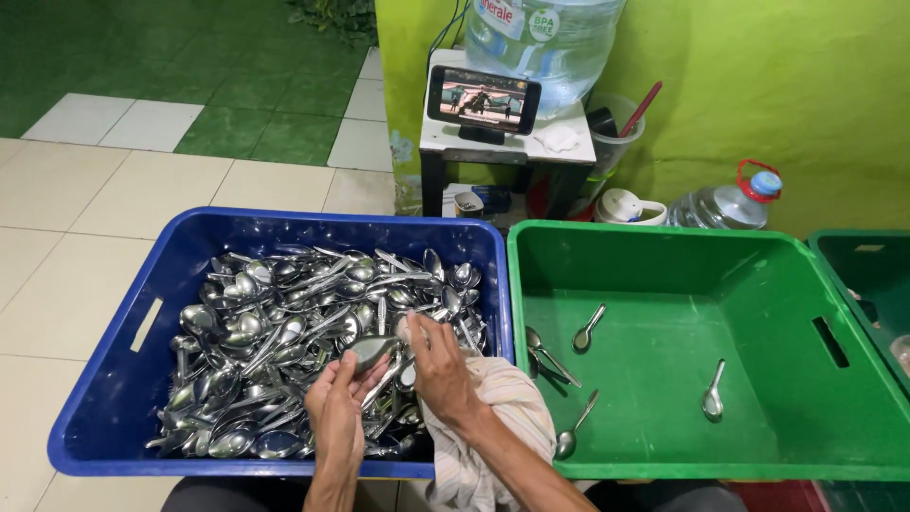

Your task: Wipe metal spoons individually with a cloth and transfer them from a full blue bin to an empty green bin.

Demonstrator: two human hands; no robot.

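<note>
My left hand (pixel 337 406) holds a metal spoon (pixel 373 350) by its handle over the blue crate (pixel 114 379). The crate is piled with several metal spoons (pixel 275 322). My right hand (pixel 439 365) touches the held spoon's bowl with a striped cloth (pixel 502 417) that is draped under the hand and over the crate's near rim. To the right stands a green crate (pixel 758 275) with several spoons (pixel 588 329) scattered on its bottom.
Behind the crates a small white table (pixel 531 147) carries a phone on a stand (pixel 482 99) and a large water jug (pixel 550 38). A plastic water bottle (pixel 730 204) and a jug lid sit by the green wall. Another dark green crate (pixel 867 275) is at far right.
</note>
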